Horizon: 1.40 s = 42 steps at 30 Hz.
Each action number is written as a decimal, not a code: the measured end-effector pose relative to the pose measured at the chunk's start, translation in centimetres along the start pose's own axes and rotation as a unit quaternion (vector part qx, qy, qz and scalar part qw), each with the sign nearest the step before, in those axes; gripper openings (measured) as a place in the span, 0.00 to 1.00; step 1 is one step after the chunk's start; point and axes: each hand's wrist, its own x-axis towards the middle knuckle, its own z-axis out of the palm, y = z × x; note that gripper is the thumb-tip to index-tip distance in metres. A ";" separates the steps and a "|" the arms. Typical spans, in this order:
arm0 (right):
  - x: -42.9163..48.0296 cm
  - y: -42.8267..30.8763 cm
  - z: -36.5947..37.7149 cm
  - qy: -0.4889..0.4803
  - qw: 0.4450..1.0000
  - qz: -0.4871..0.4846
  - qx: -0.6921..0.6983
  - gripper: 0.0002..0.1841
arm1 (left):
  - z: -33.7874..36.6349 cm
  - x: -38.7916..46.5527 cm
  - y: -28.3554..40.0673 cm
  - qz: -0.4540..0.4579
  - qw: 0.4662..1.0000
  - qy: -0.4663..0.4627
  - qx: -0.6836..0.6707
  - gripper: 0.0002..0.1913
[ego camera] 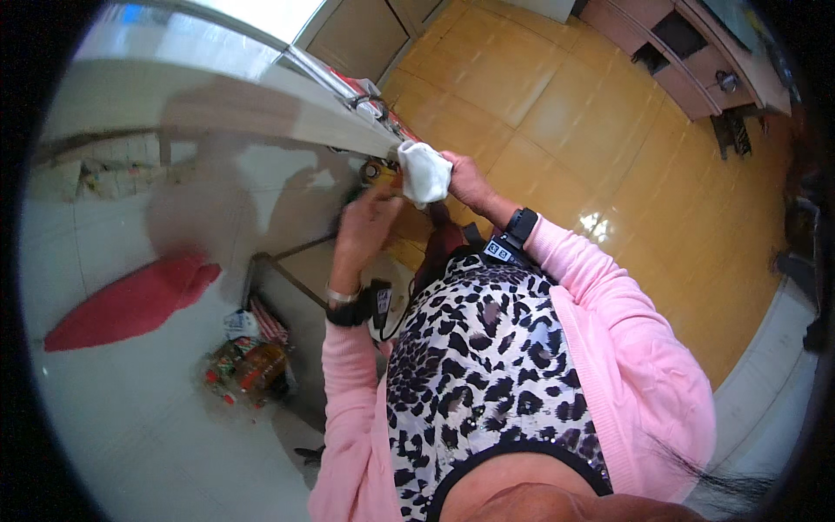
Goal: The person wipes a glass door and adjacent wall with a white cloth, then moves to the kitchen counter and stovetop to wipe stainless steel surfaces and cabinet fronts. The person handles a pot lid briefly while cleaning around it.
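Note:
A small white cloth (425, 173) hangs bunched in front of me, near the middle of the head view. My right hand (468, 179) grips its right side, the fingertips partly hidden behind the fabric. My left hand (372, 218) is at the cloth's lower left, its fingers blurred and bent; a gap to the cloth cannot be made out clearly. Behind my left hand, a yellow object with a round dark part (373, 171) shows in part.
At left, a red cloth (134, 303) lies on a pale glossy surface, with packaged goods in clear plastic (248, 372) beside it. A metal-edged panel (293, 277) stands close to my left arm. A pink cabinet (678, 52) stands across the tiled floor (554, 137).

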 end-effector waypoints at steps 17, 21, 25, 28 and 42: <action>-0.1 -4.7 0.5 0.049 0.960 -0.249 -0.116 0.14 | -7.8 -5.8 15.4 0.318 0.555 0.753 0.154 0.61; -0.2 -3.1 -1.3 0.049 0.954 -0.257 -0.146 0.17 | -7.9 -7.4 14.0 0.237 0.438 0.835 0.234 0.57; 2.0 2.8 -2.9 0.042 0.979 -0.150 -0.132 0.17 | -8.2 -2.9 13.8 0.282 0.467 0.815 0.195 0.55; 4.0 8.9 -4.4 0.060 0.983 -0.083 -0.154 0.18 | -7.7 -0.4 15.0 0.232 0.467 0.820 0.237 0.53; 5.5 7.3 -5.1 0.015 0.997 0.057 -0.053 0.19 | -7.7 -3.1 17.8 0.288 0.418 0.815 0.279 0.38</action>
